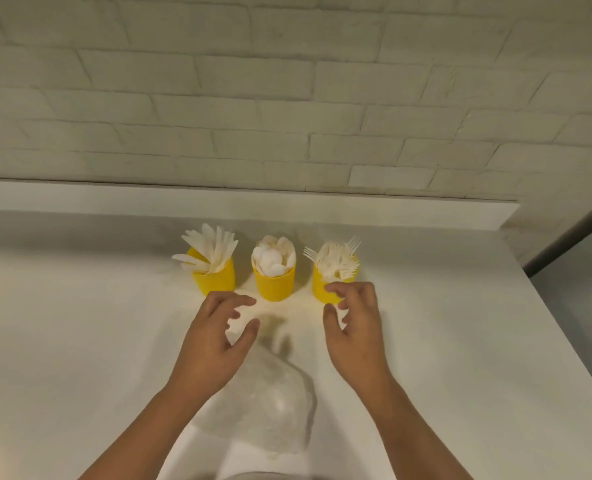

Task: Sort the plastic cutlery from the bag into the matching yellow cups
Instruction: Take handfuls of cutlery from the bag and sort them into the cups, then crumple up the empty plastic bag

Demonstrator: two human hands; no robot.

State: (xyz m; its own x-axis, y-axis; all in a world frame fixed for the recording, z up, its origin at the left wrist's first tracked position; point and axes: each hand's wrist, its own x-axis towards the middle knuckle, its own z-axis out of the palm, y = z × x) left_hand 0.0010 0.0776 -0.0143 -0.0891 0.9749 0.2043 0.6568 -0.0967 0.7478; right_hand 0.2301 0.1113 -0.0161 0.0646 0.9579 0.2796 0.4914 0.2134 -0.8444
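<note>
Three yellow cups stand in a row on the white counter. The left cup point(215, 279) holds white plastic knives, the middle cup point(274, 282) holds white spoons, and the right cup point(324, 286) holds white forks. A crumpled clear plastic bag point(270, 396) lies on the counter between my forearms. My left hand point(218, 336) hovers just in front of the left and middle cups with relaxed, spread fingers and holds nothing. My right hand point(353, 327) is also empty, its fingertips at the front of the fork cup.
The white counter point(80, 341) runs back to a raised ledge point(114, 199) under a white brick wall point(287, 98). Its right edge point(561, 348) drops off toward a grey floor. A rounded object shows partly at the bottom edge.
</note>
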